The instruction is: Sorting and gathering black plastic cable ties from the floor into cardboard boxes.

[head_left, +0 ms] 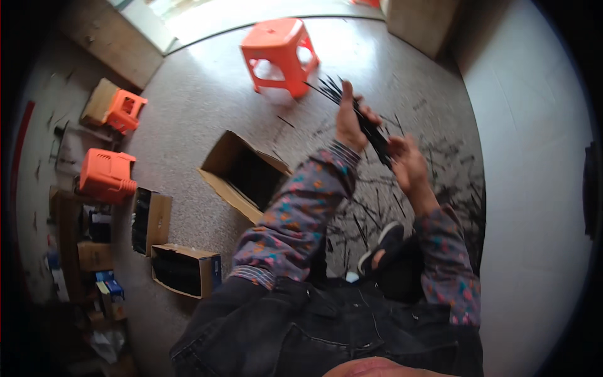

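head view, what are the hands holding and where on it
Both hands hold one bundle of thin black strips: the left hand grips near its upper middle, the right hand grips its lower end.

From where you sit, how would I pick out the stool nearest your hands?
Start at the bright doorway at the top. Just below it, on the speckled floor, stands the orange stool, upright, beyond the left hand that grips black strips. Unlike the two orange stools at the far left, which lie tipped over, this one stands on its legs alone.
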Demonstrator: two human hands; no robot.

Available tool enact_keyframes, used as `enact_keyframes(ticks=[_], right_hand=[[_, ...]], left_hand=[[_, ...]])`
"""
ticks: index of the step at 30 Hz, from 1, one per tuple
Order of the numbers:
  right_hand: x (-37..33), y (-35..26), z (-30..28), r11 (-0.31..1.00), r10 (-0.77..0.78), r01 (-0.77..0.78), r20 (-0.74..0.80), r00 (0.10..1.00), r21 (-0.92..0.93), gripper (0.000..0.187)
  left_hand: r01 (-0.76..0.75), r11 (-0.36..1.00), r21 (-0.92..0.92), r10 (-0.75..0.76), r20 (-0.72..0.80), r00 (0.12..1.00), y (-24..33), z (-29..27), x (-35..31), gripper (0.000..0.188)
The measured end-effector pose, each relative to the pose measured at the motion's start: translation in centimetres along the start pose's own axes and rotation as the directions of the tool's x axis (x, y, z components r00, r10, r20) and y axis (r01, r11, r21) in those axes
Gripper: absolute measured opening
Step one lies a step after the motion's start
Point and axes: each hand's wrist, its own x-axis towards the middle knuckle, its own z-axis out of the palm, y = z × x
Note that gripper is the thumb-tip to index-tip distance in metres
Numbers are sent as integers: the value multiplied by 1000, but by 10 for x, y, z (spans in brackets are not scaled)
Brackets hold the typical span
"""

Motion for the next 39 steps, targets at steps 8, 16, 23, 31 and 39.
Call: enact_keyframes(ticks=[8,16,23,31,39], right_hand=[[-3,11,26,943,128,-111,-35,991,313,46],[1,17,14,797,-28,-69,151,988,600,42],[-12,0,35,846,87,-30,-84,993,532,50],[-14,-7,44,858,-52,42,7,999,512,55],[-7,2,37,862,6,1,-13,1000,506,56]], left_hand=[[-150,981,123,135,120,984,-13,-4,5,30],[-226,835,502,157,177,972,-56,8,-26,23],[-297,892,342,187,320,929,-45,10,-22,20],[-218,812,541,96,244,965,-50,12,-34,11],[-130,817,561,26,189,982,-53,9,-34,10]])
